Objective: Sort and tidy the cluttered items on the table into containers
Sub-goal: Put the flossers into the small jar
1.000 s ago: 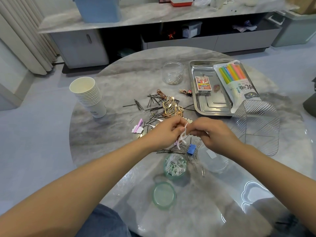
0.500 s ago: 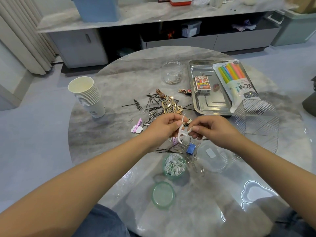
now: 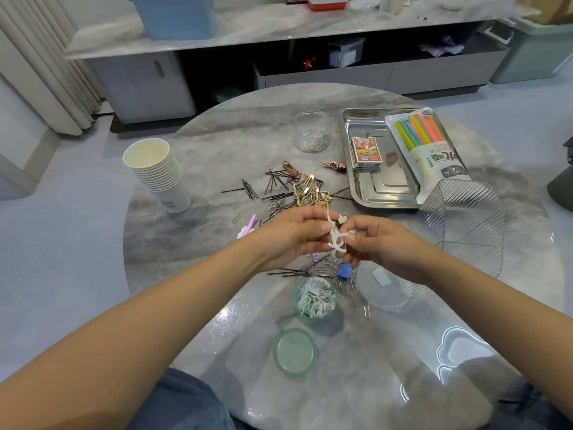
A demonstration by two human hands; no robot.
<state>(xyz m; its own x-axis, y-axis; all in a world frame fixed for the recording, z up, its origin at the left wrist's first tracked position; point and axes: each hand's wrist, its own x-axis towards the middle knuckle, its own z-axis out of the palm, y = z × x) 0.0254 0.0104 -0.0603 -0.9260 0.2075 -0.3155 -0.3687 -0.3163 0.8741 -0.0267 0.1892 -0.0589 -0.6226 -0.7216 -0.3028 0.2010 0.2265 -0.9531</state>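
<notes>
Nearest the person, the green lid (image 3: 295, 352) lies on the table (image 3: 186, 243), and just beyond it stands the open green jar (image 3: 315, 301), already holding white floss picks. Directly above and beyond the jar, the left hand (image 3: 291, 235) and right hand (image 3: 376, 243) meet, each pinching the white floss picks (image 3: 336, 238) between curled fingers; the picks' long axis runs roughly upright. Either hand is about equally near, so the drop seems to lie straight back toward the body. Farther off, hairpins (image 3: 273, 189) litter the table.
</notes>
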